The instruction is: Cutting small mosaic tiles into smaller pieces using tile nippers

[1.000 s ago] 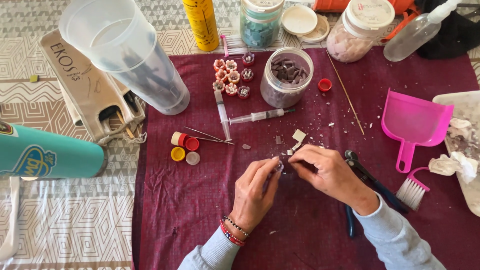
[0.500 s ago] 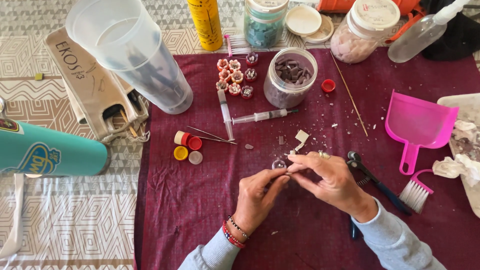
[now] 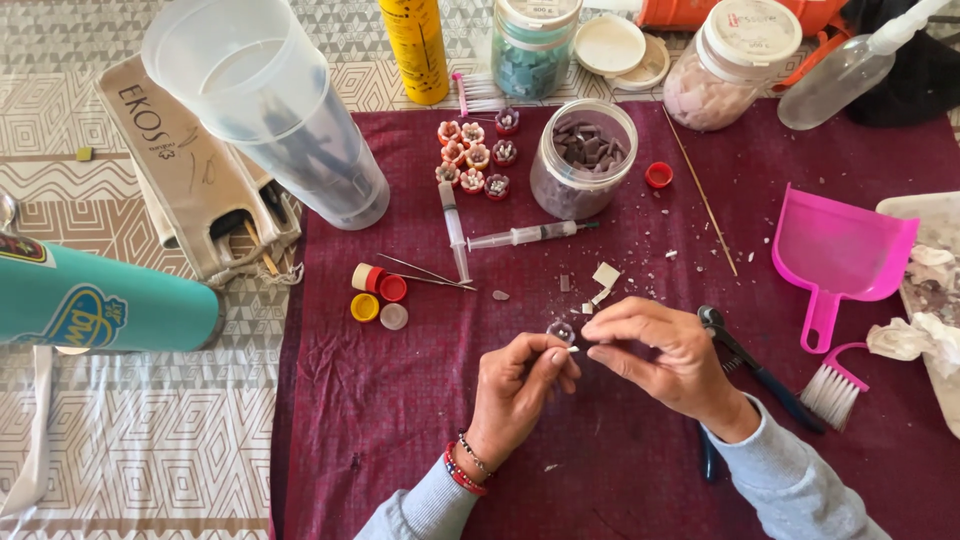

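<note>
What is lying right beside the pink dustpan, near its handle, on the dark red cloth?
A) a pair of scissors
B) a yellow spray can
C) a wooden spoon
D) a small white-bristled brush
D: a small white-bristled brush with a pink back lies by the handle of the pink dustpan on the dark red cloth, to the right of the person's right hand.

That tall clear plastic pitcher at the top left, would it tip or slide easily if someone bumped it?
Probably yes. The clear plastic pitcher is tall, narrower at its base than at its mouth, so likely top-heavy. It looks thin-walled and mostly empty, so probably light. It stands half on the maroon cloth, which may make it wobble.
</note>
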